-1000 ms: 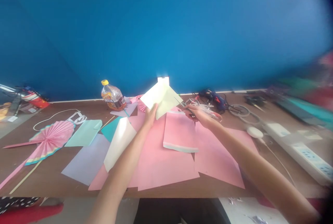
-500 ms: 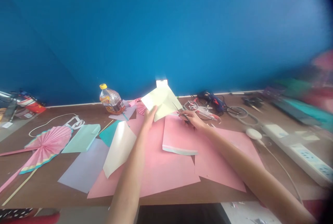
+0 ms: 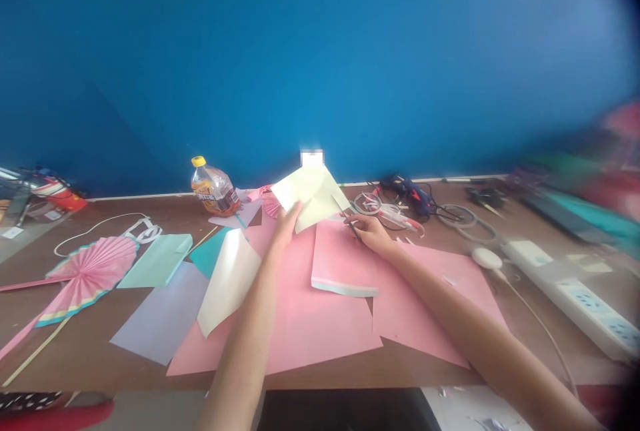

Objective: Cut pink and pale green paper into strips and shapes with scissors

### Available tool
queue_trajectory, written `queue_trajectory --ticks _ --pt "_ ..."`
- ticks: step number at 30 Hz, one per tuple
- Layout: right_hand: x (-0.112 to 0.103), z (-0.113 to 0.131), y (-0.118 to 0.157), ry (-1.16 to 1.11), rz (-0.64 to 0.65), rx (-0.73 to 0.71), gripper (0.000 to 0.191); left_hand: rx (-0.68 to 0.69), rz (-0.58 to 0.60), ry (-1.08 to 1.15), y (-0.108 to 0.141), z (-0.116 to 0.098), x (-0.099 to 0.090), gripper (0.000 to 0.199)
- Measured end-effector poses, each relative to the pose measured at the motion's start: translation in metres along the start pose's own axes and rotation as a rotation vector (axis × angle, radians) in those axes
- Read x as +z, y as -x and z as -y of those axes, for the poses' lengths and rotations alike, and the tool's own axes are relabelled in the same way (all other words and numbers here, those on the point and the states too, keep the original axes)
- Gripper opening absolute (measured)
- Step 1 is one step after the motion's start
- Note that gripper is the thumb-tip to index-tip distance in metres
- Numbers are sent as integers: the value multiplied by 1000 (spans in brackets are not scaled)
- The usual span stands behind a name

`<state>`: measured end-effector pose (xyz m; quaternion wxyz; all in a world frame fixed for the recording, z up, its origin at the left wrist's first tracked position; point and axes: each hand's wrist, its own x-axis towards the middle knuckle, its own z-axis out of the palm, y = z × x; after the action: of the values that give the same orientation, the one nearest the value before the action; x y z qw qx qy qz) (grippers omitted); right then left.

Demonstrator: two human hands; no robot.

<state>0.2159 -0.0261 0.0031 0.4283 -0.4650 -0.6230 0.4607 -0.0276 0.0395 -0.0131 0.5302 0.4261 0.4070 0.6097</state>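
My left hand (image 3: 287, 223) pinches the lower left part of a pale yellow paper (image 3: 311, 196), held up above the table. At the paper's right corner my right hand (image 3: 367, 231) is closed round dark scissors (image 3: 353, 225), whose blades reach the paper's edge. Beneath the hands lie large pink sheets (image 3: 320, 337) and a smaller pink stack (image 3: 343, 257) with a pale front edge. A curled cream sheet (image 3: 227, 284) rests left of my left forearm.
A bottle with a yellow cap (image 3: 215, 191) lies tilted at the back. Pink folded fan (image 3: 95, 271), mint paper (image 3: 156, 261) and lilac sheet (image 3: 163, 314) are on the left. Cables (image 3: 457, 216), a round white device (image 3: 487, 258) and a power strip (image 3: 575, 291) occupy the right.
The scissors' blades, spread apart before, now look closer together at the paper's right corner. Both hands keep nearly the same place.
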Motion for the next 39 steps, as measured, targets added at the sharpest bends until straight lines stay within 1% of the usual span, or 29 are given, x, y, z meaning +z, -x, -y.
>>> queue_trajectory --ticks 7,14,19,26,31,36,39 --pt "0 4 1 -17 0 6 35 3 36 -2 0 -1 -1 57" --pt "-3 5 1 -64 -7 50 40 33 113 4 9 -12 7 52" --pt "2 9 0 -116 -12 23 38 11 179 -19 12 -14 9 55" --pt "9 10 -3 -151 -18 -16 36 1 170 -38 11 -13 7 59" --pt "11 9 -4 -150 -34 -29 39 -11 148 -28 12 -15 8 54" --pt "12 7 -5 -102 -65 -63 38 11 149 -6 12 -15 8 53" --pt "12 6 -6 -93 -62 -74 36 -5 154 -6 11 -13 6 52"
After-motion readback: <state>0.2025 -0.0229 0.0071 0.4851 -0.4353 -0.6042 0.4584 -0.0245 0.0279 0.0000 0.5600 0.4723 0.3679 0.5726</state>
